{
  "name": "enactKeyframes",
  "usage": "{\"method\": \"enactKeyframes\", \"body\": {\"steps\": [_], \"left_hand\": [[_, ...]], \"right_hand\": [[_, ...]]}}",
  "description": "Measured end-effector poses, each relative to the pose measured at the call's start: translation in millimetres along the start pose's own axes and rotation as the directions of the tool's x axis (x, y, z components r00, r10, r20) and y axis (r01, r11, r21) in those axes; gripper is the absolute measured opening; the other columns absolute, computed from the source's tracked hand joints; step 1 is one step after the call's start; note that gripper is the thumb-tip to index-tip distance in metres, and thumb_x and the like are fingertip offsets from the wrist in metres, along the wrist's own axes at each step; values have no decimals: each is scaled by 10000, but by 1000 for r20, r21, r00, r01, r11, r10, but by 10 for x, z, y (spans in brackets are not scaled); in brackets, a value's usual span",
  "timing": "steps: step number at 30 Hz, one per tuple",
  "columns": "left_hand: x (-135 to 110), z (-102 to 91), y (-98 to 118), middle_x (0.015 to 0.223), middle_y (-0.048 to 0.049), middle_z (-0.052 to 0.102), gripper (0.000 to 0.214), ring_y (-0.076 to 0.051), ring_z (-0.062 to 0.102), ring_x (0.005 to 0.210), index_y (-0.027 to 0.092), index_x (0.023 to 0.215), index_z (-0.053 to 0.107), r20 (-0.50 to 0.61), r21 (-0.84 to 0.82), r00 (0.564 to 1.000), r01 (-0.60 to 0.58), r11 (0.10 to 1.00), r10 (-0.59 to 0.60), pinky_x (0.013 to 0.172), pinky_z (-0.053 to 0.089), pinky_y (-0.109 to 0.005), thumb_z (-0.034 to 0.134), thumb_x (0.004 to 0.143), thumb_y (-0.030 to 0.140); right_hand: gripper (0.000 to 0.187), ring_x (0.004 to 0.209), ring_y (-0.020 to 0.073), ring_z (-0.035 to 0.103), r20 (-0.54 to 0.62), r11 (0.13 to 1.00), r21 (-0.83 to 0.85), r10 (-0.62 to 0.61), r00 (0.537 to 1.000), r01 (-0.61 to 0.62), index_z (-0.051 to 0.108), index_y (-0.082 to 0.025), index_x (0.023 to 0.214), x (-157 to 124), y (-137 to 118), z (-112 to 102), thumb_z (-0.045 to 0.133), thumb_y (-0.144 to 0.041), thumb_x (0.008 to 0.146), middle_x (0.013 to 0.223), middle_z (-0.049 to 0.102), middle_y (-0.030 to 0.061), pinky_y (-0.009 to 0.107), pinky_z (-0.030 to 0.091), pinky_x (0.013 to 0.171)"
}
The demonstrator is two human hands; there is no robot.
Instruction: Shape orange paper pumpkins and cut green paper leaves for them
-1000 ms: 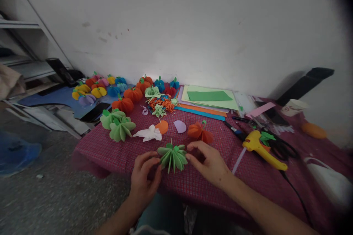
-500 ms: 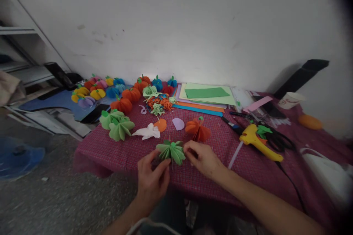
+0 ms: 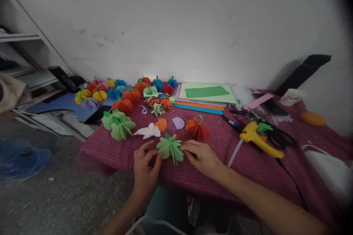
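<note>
A light green paper pumpkin with a bright green leaf on top is at the table's front edge, its folded lobes fanned out. My right hand pinches a lobe on its right side between thumb and fingers. At its left my left hand has thumb and fingers apart, the tips close to the lobes; whether they touch is hard to tell. Just behind stand an orange paper pumpkin, a lilac paper piece, an orange paper piece and a crumpled white tissue.
To the right lie a yellow glue gun with its cord, black scissors and a paper cup. Stacked coloured sheets rest by the wall. More light green pumpkins, a scrap pile and a phone are at left.
The green pumpkin has turned and tilted, so its leaf shows more clearly. My left hand has drawn back slightly left with fingers apart; my right hand has moved in onto the lobes.
</note>
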State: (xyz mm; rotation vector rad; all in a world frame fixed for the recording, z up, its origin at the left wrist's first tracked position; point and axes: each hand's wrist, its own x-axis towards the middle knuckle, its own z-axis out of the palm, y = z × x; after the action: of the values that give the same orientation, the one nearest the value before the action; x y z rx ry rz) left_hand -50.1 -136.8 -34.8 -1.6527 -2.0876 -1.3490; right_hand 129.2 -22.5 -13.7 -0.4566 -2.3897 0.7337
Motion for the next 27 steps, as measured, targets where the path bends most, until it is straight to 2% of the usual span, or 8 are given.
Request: {"method": "enactKeyframes", "body": {"steps": [7, 14, 20, 27], "left_hand": [[29, 18, -66, 1048, -59, 578, 96, -216, 489, 983, 200, 759, 636, 52, -53, 995, 85, 995, -82, 849, 392, -396, 547, 786, 224], [-8, -18, -45, 1024, -66, 571, 75, -204, 503, 963, 187, 783, 631, 105, -106, 994, 35, 994, -24, 843, 411, -377, 557, 770, 191], [-29, 15, -76, 1035, -57, 568, 102, -201, 502, 968, 207, 803, 651, 85, -111, 995, 63, 992, -53, 851, 416, -384, 550, 787, 202], [35, 2, -85, 1113, -58, 535, 198, -204, 470, 1048, 227, 953, 617, 131, -144, 989, 93, 985, -75, 915, 380, -409, 491, 809, 177]], "right_hand": [[221, 777, 111, 585, 90, 998, -58, -7, 996, 12, 585, -209, 983, -5, -46, -5, 434, -136, 839, 897, 622, 28, 222, 461, 706], [204, 722, 109, 566, 210, 973, -197, -75, 975, 117, 577, -202, 983, -38, -88, 19, 418, -171, 859, 830, 611, 24, 205, 426, 640], [206, 660, 104, 550, 258, 928, -330, -89, 962, 175, 565, -196, 991, -40, -133, 26, 389, -198, 883, 783, 597, 15, 213, 394, 583], [241, 656, 102, 557, 300, 891, -387, -124, 946, 239, 522, -224, 1088, -49, -206, 40, 381, -225, 894, 817, 607, 10, 213, 376, 548]]}}
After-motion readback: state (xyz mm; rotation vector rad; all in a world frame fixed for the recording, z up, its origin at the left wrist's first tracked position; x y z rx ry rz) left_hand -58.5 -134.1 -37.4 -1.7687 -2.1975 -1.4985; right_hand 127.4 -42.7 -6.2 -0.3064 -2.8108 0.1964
